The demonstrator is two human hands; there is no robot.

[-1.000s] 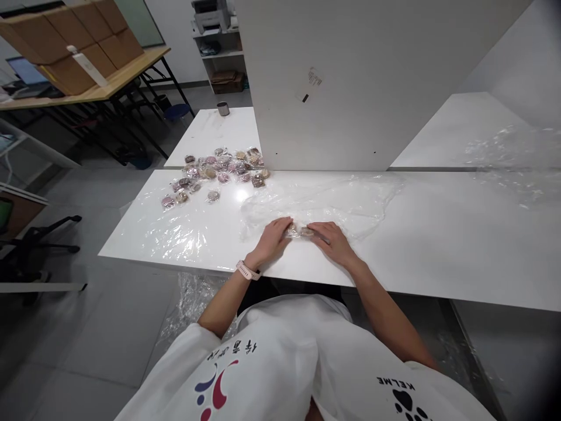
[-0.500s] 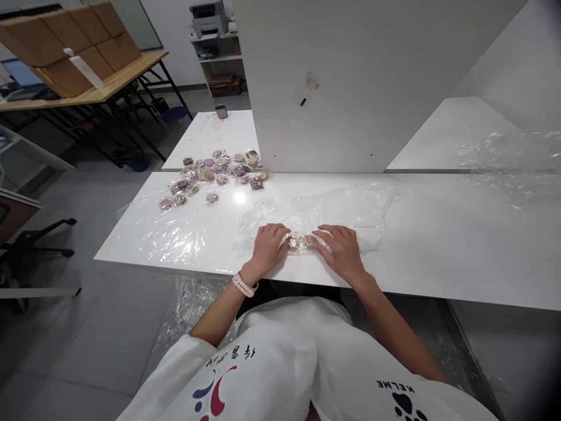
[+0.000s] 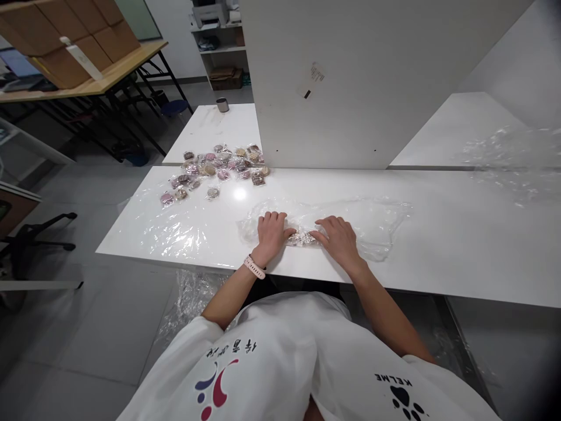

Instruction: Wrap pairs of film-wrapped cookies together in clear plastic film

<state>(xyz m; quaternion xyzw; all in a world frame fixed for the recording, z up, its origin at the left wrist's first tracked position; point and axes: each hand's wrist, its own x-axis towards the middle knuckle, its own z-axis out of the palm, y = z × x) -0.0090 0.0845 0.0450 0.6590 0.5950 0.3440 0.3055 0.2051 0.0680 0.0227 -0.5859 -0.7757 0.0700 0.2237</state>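
Between my hands, at the near edge of the white table (image 3: 447, 234), lies a small bundle (image 3: 301, 238) of brownish wrapped pieces covered in clear plastic. My left hand (image 3: 270, 238) is closed over its left end, thumb pointing inward. On the right end, my right hand (image 3: 339, 241) is curled with its thumb against the bundle. A crinkled clear plastic sheet (image 3: 377, 219) spreads flat beyond and to the right of the hands. Fingers and glare partly hide what is inside the bundle.
Several individually wrapped round pieces (image 3: 213, 164), pink, brown and tan, lie scattered at the left. A tall white panel (image 3: 350, 88) stands behind the table. A metal cup (image 3: 222, 105) sits at the back left. More clear plastic (image 3: 517, 158) lies at the right.
The brownish pieces were plainer to see between my fingers; now more plastic covers them. The sheet's right part has shifted slightly right and nearer. Both hands have turned a little over the bundle.
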